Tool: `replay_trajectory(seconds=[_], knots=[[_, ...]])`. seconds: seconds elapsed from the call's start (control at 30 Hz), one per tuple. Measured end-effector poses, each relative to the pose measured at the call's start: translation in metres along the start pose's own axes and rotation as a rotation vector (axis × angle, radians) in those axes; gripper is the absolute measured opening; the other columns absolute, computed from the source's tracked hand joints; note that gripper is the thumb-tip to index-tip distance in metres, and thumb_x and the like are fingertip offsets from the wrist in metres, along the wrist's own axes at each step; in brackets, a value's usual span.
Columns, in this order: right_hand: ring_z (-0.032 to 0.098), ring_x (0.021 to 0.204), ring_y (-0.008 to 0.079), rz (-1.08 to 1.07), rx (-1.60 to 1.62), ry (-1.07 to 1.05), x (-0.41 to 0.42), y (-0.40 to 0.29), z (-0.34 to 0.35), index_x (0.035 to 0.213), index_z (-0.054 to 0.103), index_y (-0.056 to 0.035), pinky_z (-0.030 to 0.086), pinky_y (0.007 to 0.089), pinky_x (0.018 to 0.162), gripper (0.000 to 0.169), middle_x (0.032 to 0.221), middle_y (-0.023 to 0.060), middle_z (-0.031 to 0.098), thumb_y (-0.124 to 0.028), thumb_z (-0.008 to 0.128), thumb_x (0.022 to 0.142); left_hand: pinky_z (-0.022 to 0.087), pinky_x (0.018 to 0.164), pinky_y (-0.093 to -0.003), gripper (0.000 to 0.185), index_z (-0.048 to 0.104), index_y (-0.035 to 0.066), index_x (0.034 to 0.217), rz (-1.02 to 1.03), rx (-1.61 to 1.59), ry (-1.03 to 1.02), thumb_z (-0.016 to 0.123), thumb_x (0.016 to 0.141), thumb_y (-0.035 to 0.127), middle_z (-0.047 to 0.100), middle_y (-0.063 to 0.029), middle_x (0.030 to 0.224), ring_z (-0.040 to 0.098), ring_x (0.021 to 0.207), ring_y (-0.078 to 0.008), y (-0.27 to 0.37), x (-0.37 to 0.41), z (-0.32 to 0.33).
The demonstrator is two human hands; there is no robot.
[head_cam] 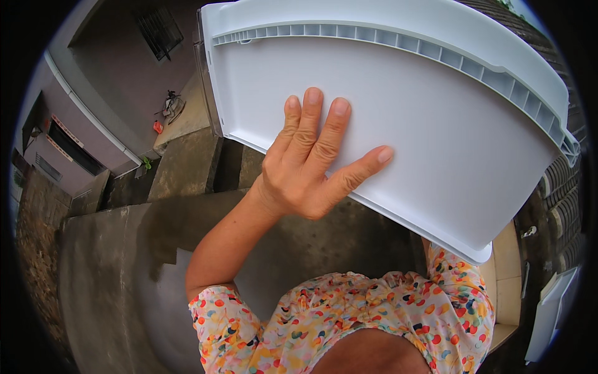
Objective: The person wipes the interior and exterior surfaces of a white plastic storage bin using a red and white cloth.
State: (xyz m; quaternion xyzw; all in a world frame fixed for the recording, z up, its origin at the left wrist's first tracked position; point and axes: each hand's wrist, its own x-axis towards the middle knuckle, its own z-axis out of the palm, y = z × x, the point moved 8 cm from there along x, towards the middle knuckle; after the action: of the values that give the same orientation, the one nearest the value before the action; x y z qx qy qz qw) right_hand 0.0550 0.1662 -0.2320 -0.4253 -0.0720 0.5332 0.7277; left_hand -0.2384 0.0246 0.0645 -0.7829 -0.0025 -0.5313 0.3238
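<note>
A large white plastic drawer (pixel 420 135), with a ribbed curved edge and a clear part at its left end, fills the upper middle and right of the view. My left hand (pixel 310 159) lies palm down on its flat side near the lower edge, fingers and thumb spread. That hand does not wrap around the drawer. My right hand is out of view; the right arm goes out of sight behind the drawer's lower right corner.
Wet concrete ground (pixel 107 262) and raised slabs (pixel 187 161) lie below and left. A wall with a barred window (pixel 160 32) stands beyond, near a red container (pixel 158 126). On the right are a tiled ledge (pixel 508 290), a white panel-like thing (pixel 551 313) and stacked roof tiles (pixel 563 212).
</note>
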Motion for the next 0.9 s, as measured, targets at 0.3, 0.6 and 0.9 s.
replay_trajectory(seconds=[0.3, 0.6, 0.9], knots=[[0.053, 0.049, 0.0234, -0.031, -0.063, 0.008, -0.006, -0.011, 0.002, 0.098, 0.052, -0.0031, 0.042, 0.0377, 0.037, 0.027, 0.075, 0.0118, 0.055, -0.018, 0.065, 0.08, 0.047, 0.086, -0.049, 0.024, 0.068, 0.024, 0.098, 0.01, 0.022, 0.063, 0.065, 0.075, 0.02, 0.052, -0.0273, 0.118, 0.051, 0.109, -0.0431, -0.001, -0.004, -0.01], [0.053, 0.05, 0.0231, -0.057, -0.082, 0.0, 0.006, -0.012, 0.008, 0.098, 0.052, -0.0033, 0.042, 0.0371, 0.038, 0.027, 0.076, 0.0113, 0.055, -0.018, 0.065, 0.08, 0.032, 0.097, -0.0584, 0.036, 0.06, 0.04, 0.11, -0.101, -0.094, 0.062, 0.065, 0.074, 0.039, 0.048, -0.0184, 0.127, 0.044, 0.113, -0.0488, -0.004, -0.019, 0.001], [0.054, 0.051, 0.0227, -0.068, -0.167, -0.031, 0.028, 0.006, 0.012, 0.099, 0.052, -0.0035, 0.043, 0.0365, 0.039, 0.027, 0.076, 0.0107, 0.055, -0.018, 0.065, 0.08, 0.048, 0.068, -0.0584, 0.051, 0.045, 0.027, 0.131, -0.185, -0.02, -0.222, 0.05, 0.082, 0.01, 0.04, -0.0404, 0.12, 0.048, 0.1, -0.0579, -0.018, -0.014, 0.038]])
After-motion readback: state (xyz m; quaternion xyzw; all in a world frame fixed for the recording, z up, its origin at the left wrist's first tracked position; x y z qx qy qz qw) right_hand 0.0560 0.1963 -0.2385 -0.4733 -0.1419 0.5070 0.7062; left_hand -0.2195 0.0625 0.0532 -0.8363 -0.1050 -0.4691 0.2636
